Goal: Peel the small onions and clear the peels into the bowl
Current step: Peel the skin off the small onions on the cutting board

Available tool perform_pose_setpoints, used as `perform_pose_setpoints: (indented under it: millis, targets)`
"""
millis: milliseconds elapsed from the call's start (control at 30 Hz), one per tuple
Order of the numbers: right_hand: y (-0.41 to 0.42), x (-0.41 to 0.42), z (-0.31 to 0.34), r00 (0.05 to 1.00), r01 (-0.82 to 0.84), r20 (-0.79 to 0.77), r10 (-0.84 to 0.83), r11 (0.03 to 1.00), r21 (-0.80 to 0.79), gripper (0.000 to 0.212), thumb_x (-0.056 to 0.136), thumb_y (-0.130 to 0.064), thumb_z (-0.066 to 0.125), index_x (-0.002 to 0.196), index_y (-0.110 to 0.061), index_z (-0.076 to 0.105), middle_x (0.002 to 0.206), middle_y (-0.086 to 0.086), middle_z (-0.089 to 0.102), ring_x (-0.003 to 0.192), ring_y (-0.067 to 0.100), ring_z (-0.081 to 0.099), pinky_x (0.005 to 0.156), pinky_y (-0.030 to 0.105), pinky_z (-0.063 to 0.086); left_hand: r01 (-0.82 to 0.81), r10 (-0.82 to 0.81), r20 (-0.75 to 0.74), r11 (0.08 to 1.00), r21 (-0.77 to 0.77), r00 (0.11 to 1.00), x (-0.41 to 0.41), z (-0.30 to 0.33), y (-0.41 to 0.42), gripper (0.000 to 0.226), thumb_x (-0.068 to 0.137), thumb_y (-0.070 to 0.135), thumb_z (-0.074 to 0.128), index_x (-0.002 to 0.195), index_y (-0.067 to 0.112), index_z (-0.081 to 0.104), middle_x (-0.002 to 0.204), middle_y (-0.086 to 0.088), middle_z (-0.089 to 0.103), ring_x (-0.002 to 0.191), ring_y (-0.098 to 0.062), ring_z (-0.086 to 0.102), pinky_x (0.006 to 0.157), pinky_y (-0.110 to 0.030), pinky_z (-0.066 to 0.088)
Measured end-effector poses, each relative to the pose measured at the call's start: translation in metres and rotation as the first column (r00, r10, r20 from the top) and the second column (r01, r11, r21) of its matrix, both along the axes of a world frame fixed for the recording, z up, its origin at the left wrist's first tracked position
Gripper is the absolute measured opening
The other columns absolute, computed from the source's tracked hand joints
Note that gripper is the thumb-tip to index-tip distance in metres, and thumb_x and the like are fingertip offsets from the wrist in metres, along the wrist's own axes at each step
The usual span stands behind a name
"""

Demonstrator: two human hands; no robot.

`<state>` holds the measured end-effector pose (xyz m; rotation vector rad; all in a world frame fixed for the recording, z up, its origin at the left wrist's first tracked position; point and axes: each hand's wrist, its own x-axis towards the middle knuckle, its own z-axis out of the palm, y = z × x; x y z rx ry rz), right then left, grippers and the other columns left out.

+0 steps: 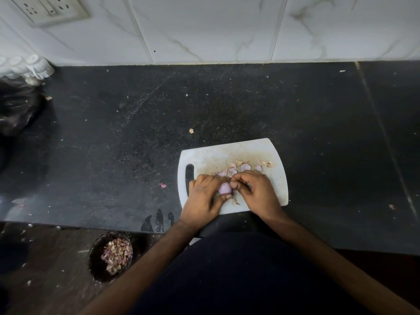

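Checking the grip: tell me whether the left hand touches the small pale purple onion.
Touching. Head view: left hand wraps the small pale purple onion.

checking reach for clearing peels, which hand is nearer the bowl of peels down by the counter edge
Left. The left hand holds the small onion on the board's left side, up and right of the bowl. The right hand is farther right, picking at the onion.

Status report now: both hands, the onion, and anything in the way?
Left hand grips small onion; right hand picks at its skin. Loose peels on cutting board, not yet in bowl. Nothing obstructing.
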<state>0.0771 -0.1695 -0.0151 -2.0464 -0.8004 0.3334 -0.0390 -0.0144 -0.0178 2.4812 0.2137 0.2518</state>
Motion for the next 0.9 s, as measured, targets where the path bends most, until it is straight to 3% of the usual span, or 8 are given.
perform_pose_setpoints:
  millis: [100,167,367,467,600,900]
  targets:
    - [0.002,-0.004,-0.006,0.993,0.044,0.110,-0.031,0.992,-0.119,0.004,0.092,-0.023,0.067,0.093,-0.022,0.070,0.092,-0.009,0.070,0.091,0.015,0.062,0.087,0.030,0.041,-0.004,0.004,0.022,1.000,0.007,1.000,0.000,0.000,-0.001,0.029,0.099,0.043,0.058,0.124,0.028,0.062,0.115,0.014,0.063,0.112,-0.011,0.047,0.091,-0.033,0.034]
    - [0.003,-0.005,-0.007,0.985,0.049,0.169,-0.018,0.982,-0.180,0.005,0.094,-0.025,0.063,0.094,-0.023,0.067,0.092,-0.009,0.068,0.093,0.016,0.060,0.087,0.035,0.041,-0.012,0.012,0.021,1.000,-0.009,1.000,0.000,-0.001,-0.001,0.032,0.100,0.044,0.055,0.126,0.029,0.062,0.117,0.015,0.063,0.117,-0.012,0.047,0.094,-0.034,0.034]
    - [0.001,-0.006,-0.003,0.977,-0.026,0.202,0.070,0.977,-0.210,0.017,0.094,-0.032,0.045,0.090,-0.024,0.059,0.095,-0.012,0.064,0.097,0.016,0.055,0.087,0.037,0.039,0.014,-0.015,0.014,0.999,0.043,1.000,0.001,-0.003,0.000,0.042,0.102,0.043,0.046,0.136,0.023,0.061,0.128,0.009,0.064,0.127,-0.013,0.046,0.098,-0.036,0.034]
    - [0.001,-0.004,-0.001,0.982,-0.038,0.172,0.072,0.980,-0.193,0.010,0.095,-0.025,0.051,0.089,-0.023,0.060,0.100,-0.009,0.067,0.101,0.014,0.055,0.090,0.038,0.038,0.008,-0.010,0.025,0.996,0.091,1.000,0.000,-0.004,0.001,0.043,0.102,0.042,0.044,0.137,0.023,0.061,0.132,0.009,0.066,0.133,-0.014,0.044,0.099,-0.035,0.030]
    - [-0.001,-0.005,0.002,0.980,-0.154,0.094,0.173,0.971,-0.180,0.010,0.096,-0.027,0.050,0.091,-0.031,0.057,0.093,-0.019,0.059,0.099,0.009,0.052,0.095,0.039,0.035,0.004,-0.006,0.021,0.997,0.082,1.000,-0.002,-0.006,0.007,0.042,0.102,0.040,0.048,0.142,0.027,0.056,0.136,0.011,0.065,0.141,-0.014,0.041,0.101,-0.032,0.026]
    - [0.000,-0.001,0.008,0.976,-0.215,-0.004,0.218,0.959,-0.187,0.013,0.097,-0.029,0.049,0.087,-0.035,0.055,0.082,-0.019,0.058,0.087,0.010,0.058,0.095,0.046,0.042,0.060,-0.061,0.004,0.994,0.094,0.998,-0.004,-0.008,0.009,0.043,0.104,0.039,0.043,0.143,0.023,0.053,0.140,0.008,0.062,0.137,-0.015,0.045,0.100,-0.041,0.034]
